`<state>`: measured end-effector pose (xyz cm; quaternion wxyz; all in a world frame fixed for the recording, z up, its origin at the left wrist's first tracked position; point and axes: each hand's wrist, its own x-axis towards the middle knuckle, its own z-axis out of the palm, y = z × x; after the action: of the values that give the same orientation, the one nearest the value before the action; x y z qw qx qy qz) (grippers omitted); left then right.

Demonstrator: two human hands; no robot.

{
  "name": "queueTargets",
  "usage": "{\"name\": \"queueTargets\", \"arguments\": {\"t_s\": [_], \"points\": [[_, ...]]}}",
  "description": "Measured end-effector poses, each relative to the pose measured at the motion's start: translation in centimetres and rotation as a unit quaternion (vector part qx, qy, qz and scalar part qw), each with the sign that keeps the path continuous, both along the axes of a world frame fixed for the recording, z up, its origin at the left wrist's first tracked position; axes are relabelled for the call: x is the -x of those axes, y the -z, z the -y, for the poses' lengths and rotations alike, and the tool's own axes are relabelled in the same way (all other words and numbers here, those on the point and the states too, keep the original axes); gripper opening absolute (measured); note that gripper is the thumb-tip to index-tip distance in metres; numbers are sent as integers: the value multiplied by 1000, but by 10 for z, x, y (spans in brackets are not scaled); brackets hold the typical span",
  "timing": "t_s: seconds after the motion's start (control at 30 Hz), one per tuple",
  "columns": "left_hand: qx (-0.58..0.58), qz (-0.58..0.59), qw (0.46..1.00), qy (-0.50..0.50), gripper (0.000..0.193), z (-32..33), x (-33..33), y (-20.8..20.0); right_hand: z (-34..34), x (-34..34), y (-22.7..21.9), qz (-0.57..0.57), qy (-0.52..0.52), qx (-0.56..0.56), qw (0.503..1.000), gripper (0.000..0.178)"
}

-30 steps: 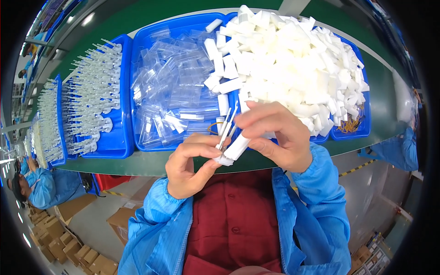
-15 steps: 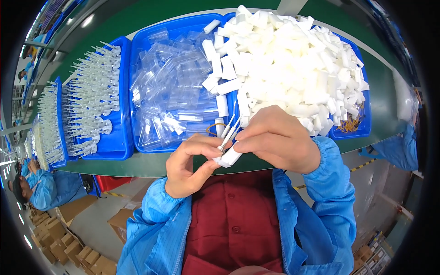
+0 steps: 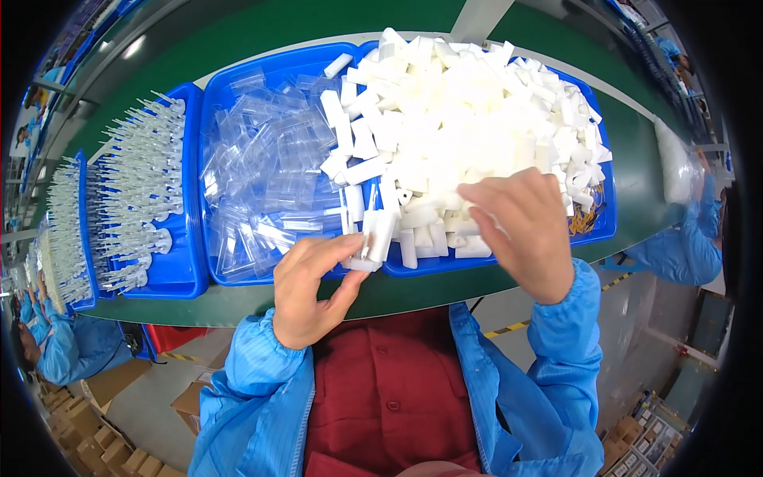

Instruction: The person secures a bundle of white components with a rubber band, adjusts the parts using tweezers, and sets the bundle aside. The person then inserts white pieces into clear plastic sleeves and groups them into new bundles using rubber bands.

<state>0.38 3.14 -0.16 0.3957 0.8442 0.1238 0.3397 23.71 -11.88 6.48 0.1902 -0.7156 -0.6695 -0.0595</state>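
My left hand (image 3: 314, 285) pinches a small clear plastic sleeve near the table's front edge, with a white foam block (image 3: 382, 236) standing in or against it. Thin white prongs rise beside that block; how they join it I cannot make out. My right hand (image 3: 526, 230), slightly blurred, hovers over the near side of the heaped white foam blocks (image 3: 469, 111). Its fingers are stretched with the thumb apart, and nothing shows between them. Just beyond my left hand lies a blue tray (image 3: 262, 62) of loose clear plastic sleeves (image 3: 274, 151).
Blue trays (image 3: 193, 119) of upright white pronged parts (image 3: 147, 151) stand at left on the green table (image 3: 381, 306). Yellowish cable-like pieces (image 3: 586, 221) show under the foam at right. Co-workers in blue sit at far left and far right; cardboard boxes (image 3: 95, 445) stack below left.
My right hand has left the held piece and moved right, opening over the foam heap. My left hand keeps the piece, now more upright. The whole view has shifted slightly.
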Motion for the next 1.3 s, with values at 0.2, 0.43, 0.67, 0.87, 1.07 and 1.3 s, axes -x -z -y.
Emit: {"name": "queueTargets", "arguments": {"t_s": [0.2, 0.43, 0.67, 0.87, 1.07, 1.3], "points": [[-30, -2, 1000, 4, 53, 1, -5, 6, -21, 8, 16, 76, -34, 41, 996, 30], [-15, -24, 999, -15, 49, -1, -3, 10, -29, 3, 20, 82, -65, 46, 993, 18], [-73, -4, 997, -1, 48, -11, -3, 11, -26, -3, -1, -19, -34, 41, 998, 11], [-63, 9, 996, 55, 42, -4, -2, -18, -26, 9, 8, -563, 48, -68, 822, 24], [-53, 21, 995, 87, 41, 1, 0, -22, -28, 9, 14, -618, 32, -14, 785, 31], [-26, 17, 996, 82, 37, 2, 3, -20, -29, 15, 12, -513, -73, 56, 854, 28]]}}
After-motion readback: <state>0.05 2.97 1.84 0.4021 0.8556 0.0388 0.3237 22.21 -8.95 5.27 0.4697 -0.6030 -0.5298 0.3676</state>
